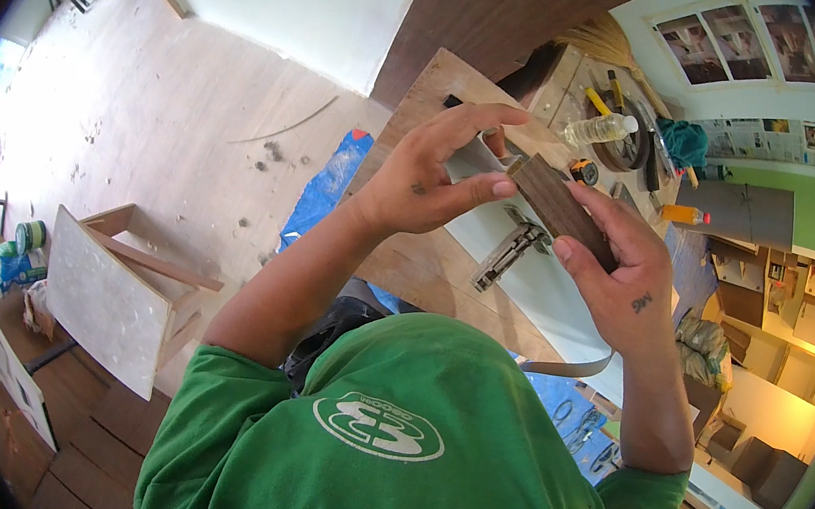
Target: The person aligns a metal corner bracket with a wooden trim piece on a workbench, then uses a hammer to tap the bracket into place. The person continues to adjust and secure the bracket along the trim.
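My right hand (630, 263) grips a short brown wood-grain block (566, 209), its thumb below and fingers along the far side. My left hand (441, 174) is curled at the block's other end, the thumb tip close against it. Between the left thumb and fingers shows a thin grey strip (494, 148), partly hidden by the hand. Beneath both hands lies a long white panel (523, 292). A metal cabinet hinge (510, 253) sits on that panel, just under the block. Nearer my body, a thin grey-brown band (569, 368) curves out at the panel's edge.
A wooden worktop (406, 269) supports the panel. Farther right are a tape measure (584, 171), a clear plastic bottle (601, 129), yellow-handled tools (599, 101) and an orange bottle (685, 214). Blue sheeting (327, 191) lies left of the worktop; an open cabinet box (110, 298) stands on the dusty floor.
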A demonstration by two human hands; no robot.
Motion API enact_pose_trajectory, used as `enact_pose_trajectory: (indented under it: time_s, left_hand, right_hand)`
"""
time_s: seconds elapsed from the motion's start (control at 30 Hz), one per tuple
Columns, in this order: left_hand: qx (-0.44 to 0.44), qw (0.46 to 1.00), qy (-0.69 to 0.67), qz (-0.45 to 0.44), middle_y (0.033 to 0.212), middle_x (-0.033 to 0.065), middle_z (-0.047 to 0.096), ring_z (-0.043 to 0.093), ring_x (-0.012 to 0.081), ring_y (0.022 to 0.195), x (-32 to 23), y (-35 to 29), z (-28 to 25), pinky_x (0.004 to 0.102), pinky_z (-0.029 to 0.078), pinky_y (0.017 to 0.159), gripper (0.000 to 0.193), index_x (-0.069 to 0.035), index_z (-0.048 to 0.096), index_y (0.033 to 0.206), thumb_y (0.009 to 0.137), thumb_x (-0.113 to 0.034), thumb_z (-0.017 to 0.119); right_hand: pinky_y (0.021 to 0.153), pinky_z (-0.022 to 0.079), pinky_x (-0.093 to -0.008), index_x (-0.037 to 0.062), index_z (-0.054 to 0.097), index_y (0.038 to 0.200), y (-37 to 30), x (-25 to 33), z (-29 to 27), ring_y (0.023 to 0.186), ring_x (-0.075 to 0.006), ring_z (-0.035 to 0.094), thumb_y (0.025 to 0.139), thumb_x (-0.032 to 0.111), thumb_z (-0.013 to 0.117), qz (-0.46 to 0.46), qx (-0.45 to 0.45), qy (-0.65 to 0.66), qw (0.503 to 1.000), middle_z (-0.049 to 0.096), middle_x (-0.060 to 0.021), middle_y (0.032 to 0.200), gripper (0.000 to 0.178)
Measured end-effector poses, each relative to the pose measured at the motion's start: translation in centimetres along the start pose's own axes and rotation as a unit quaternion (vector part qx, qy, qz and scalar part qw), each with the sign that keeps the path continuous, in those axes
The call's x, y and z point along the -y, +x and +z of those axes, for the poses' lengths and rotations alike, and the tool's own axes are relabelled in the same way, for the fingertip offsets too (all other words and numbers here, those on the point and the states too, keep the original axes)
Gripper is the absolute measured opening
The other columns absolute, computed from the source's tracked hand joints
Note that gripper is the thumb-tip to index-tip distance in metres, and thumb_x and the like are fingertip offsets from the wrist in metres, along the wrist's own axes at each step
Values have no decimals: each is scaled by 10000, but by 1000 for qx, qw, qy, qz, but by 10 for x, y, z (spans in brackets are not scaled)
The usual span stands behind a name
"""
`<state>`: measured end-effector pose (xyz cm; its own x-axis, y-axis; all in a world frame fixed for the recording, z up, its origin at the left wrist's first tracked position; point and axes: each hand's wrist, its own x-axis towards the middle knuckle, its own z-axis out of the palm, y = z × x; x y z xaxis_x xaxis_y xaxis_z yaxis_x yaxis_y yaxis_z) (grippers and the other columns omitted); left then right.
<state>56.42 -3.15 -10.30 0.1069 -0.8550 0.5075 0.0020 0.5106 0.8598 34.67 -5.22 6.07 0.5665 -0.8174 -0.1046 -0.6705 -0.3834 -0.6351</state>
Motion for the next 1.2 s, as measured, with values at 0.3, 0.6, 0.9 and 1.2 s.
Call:
enact_pose_trajectory:
  time_s: [0.3,0.6,0.9,1.2]
  left_hand:
    - [8,1000,22,-15,1032,43,610,600,164,990,-3,2,-2,315,505,868,627,-49,584,1447,927,-293,834]
    - [4,1000,20,-18,1030,62,626,615,184,967,-3,3,0,328,511,855,640,-58,590,1450,912,-294,843]
    - [-8,1000,24,-11,1014,39,621,619,156,949,0,3,1,310,520,813,647,-67,597,1444,912,-343,844]
    - [-8,1000,26,-12,1023,40,634,639,157,938,0,2,1,313,536,795,655,-80,602,1446,912,-375,840]
  right_hand:
    - [878,557,-339,37,679,1366,5,-1,4,1004,-223,714,893,93,803,5,-3,5,1000,733,-176,1171,492]
    - [868,550,-329,43,675,1380,5,0,1,987,-214,703,894,83,803,1,0,-4,1000,731,-165,1159,504]
    - [880,555,-337,55,679,1389,9,2,-1,1000,-223,713,875,89,817,11,13,-36,999,740,-170,1169,534]
    - [905,548,-338,58,680,1396,11,5,-3,1027,-232,712,888,118,813,17,26,-58,998,738,-178,1190,528]
